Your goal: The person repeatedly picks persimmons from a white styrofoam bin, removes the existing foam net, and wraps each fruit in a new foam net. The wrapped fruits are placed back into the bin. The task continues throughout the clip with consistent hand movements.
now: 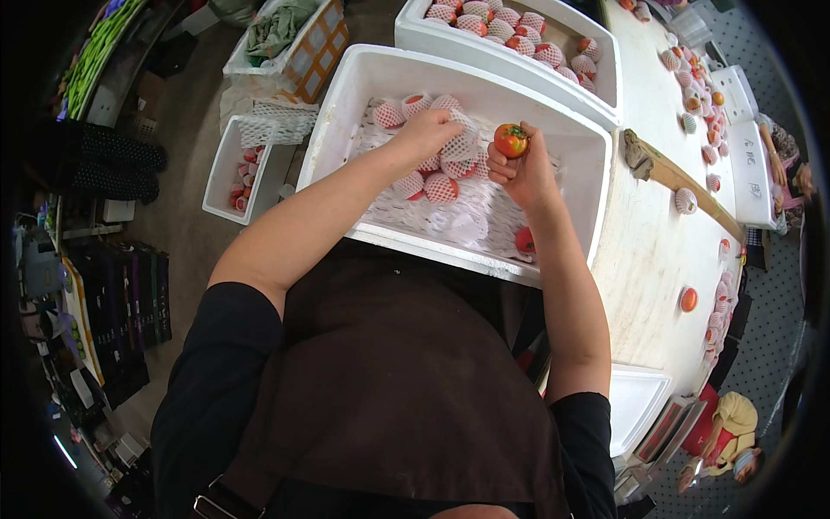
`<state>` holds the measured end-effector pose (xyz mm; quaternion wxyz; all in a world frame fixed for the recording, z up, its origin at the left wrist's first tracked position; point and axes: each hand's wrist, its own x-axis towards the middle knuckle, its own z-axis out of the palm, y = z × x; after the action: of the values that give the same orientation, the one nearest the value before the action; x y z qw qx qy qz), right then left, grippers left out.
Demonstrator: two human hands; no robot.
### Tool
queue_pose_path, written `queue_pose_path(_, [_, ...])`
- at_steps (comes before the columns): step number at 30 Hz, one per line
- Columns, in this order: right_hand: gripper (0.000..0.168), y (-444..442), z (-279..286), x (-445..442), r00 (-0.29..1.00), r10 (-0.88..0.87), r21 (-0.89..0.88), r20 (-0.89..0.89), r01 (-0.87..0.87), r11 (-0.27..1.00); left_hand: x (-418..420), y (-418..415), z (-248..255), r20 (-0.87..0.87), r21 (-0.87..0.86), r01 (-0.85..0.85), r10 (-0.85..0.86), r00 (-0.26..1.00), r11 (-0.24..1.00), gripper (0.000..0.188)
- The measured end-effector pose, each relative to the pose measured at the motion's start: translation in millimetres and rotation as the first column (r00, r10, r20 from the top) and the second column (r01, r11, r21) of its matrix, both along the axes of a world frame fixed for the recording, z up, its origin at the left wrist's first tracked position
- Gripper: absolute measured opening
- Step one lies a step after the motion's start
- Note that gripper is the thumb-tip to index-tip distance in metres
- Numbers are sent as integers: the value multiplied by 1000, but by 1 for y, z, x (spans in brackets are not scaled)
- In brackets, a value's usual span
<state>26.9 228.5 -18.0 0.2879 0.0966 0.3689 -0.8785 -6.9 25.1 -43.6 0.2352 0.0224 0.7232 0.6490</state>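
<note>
My left hand [429,134] pinches a white foam net sleeve [462,137] that looks empty, above the middle of a white foam box [583,188]. In my right hand [524,165] is a bare red-orange tomato [511,141], its green leafy top showing, held in the fingers. Below and around my left hand lie several tomatoes in foam nets [441,188] on white net padding [421,217]. Another bare red tomato [524,239] rests by the box's near right corner, partly behind my right forearm.
Behind stands a second foam box [415,32] of netted tomatoes. To the left is a smaller foam box [217,175]. A pale table [642,272] at right bears a wooden board [694,185] and tomatoes. People are beyond it, one in yellow [736,422].
</note>
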Motion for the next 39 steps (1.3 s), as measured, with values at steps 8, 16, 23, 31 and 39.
queue_pose_path(8, [52, -6, 3, -1, 997, 43, 147, 63, -51, 988, -5, -2, -14, -59, -33, -4, 2, 998, 999, 21])
queue_pose_path(16, [51, -14, 3, 1, 994, 93, 188, 56, -102, 977, 0, 6, 2, -379, -116, 92, -129, 916, 989, 39])
queue_pose_path(23, [52, -11, 1, 0, 984, 175, 269, 11, -172, 948, 11, 6, 4, -559, -205, 103, -203, 804, 973, 56])
queue_pose_path(31, [55, -8, -10, 2, 988, 135, 699, -76, -43, 714, 7, 4, 17, -216, -3, 218, -214, 953, 976, 46])
queue_pose_path(39, [40, 2, -40, -6, 888, 126, 590, -442, 183, 786, 12, 1, 32, 234, 417, 242, -361, 903, 876, 46])
